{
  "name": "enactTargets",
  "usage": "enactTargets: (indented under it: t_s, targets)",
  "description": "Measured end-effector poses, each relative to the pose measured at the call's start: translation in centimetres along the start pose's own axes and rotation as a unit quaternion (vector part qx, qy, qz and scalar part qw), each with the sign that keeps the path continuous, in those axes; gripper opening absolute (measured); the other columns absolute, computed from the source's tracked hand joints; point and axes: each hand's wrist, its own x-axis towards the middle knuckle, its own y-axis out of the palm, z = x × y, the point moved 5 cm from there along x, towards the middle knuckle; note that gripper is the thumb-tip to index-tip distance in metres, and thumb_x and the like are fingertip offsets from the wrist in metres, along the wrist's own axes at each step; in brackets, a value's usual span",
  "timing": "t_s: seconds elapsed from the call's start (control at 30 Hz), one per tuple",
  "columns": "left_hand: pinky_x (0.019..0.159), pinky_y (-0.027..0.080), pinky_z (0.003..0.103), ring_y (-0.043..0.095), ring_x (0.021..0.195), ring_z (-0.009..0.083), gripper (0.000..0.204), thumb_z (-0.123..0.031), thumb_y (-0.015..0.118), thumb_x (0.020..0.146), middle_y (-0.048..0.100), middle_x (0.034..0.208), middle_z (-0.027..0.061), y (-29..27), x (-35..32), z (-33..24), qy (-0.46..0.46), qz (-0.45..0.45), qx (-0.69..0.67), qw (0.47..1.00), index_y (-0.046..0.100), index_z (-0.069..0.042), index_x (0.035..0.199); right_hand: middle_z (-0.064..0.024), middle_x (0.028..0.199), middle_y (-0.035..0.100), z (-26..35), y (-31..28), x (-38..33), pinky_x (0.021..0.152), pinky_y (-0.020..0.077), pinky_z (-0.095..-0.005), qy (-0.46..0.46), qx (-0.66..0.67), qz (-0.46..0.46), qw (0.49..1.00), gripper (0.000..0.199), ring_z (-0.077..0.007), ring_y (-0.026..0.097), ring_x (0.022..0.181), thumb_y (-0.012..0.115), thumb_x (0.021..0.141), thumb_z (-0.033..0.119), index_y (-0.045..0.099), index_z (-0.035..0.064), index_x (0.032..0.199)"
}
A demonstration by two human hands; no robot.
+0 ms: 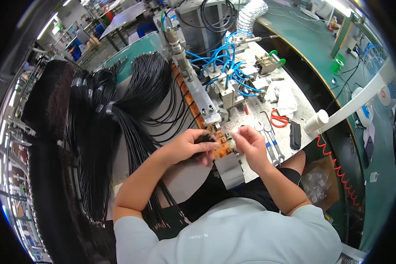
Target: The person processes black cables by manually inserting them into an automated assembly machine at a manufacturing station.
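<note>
My left hand [190, 146] is closed, its fingers curled round something dark that looks like black cable [204, 138]; motion blurs the fingertips. Opposite it, my right hand [252, 144] pinches thumb and forefinger together, and whatever is between them is too small to name. Both hands hover at the near end of an orange fixture strip [223, 143] carrying small blocks. Just beyond them ends a long metal rail [199, 97] of the machine. Below the hands juts a grey metal plate [229, 170]. To the left lie large tied bundles of black cables [147, 81], some strands reaching toward the strip.
Right of my right hand lie open-end wrenches [270, 141], red-handled scissors [279, 119] and a black case [295, 135]. Blue air hoses [226, 66] crowd the machine behind. A white post [317, 122] stands at the table's right edge, near a coiled red hose [337, 169].
</note>
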Motion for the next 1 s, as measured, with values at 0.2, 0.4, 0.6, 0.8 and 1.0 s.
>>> enactTargets:
  t_s: [0.2,0.4,0.6,0.8,1.0]
  targets:
    - [0.064,0.053,0.025,0.064,0.069,0.0101,0.024,-0.014,0.066,0.093,0.070,0.086,0.0061,-0.7,0.7,1.0,0.084,-0.102,-0.146,0.981,0.063,0.000,0.112,-0.0023,0.065,0.057,2.1,1.3,-2.2,0.052,0.0383,-0.0247,-0.294,-0.387,0.053,0.873,0.013,-0.0116,0.052,0.055,0.069,0.087,0.004,0.060,0.0005,0.097]
    - [0.068,0.053,0.022,0.063,0.071,0.0090,0.023,-0.013,0.068,0.092,0.069,0.089,0.0049,-1.1,0.2,1.4,0.105,-0.115,-0.185,0.970,0.064,0.001,0.110,-0.0052,0.065,0.059,2.9,3.8,-2.2,0.059,0.0417,-0.0301,-0.349,-0.463,0.064,0.812,0.018,-0.0187,0.055,0.056,0.071,0.083,0.002,0.061,0.0012,0.097]
    - [0.069,0.052,0.022,0.063,0.074,0.0073,0.021,-0.008,0.070,0.089,0.068,0.089,0.0026,-1.0,0.5,1.4,0.141,-0.136,-0.102,0.975,0.065,0.002,0.107,-0.0029,0.061,0.060,2.0,4.2,-1.4,0.064,0.0408,-0.0314,-0.303,-0.459,0.060,0.833,0.015,-0.0179,0.054,0.053,0.070,0.085,0.004,0.062,0.0029,0.097]
    - [0.069,0.051,0.021,0.063,0.073,0.0067,0.017,-0.005,0.073,0.085,0.068,0.084,0.0013,-1.1,0.3,1.5,0.163,-0.156,-0.062,0.972,0.067,0.001,0.100,-0.0013,0.058,0.059,1.8,4.3,-1.5,0.065,0.0397,-0.0303,-0.280,-0.443,0.055,0.850,0.011,-0.0164,0.054,0.050,0.068,0.088,0.007,0.061,0.0041,0.096]
    - [0.069,0.050,0.023,0.062,0.073,0.0078,0.016,-0.003,0.074,0.084,0.068,0.081,0.0023,-1.1,0.4,1.5,0.145,-0.165,-0.041,0.975,0.068,0.002,0.097,-0.0010,0.059,0.062,1.5,4.1,-1.1,0.059,0.0422,-0.0265,-0.199,-0.411,0.088,0.885,0.008,-0.0109,0.057,0.050,0.064,0.092,0.009,0.060,0.0031,0.095]
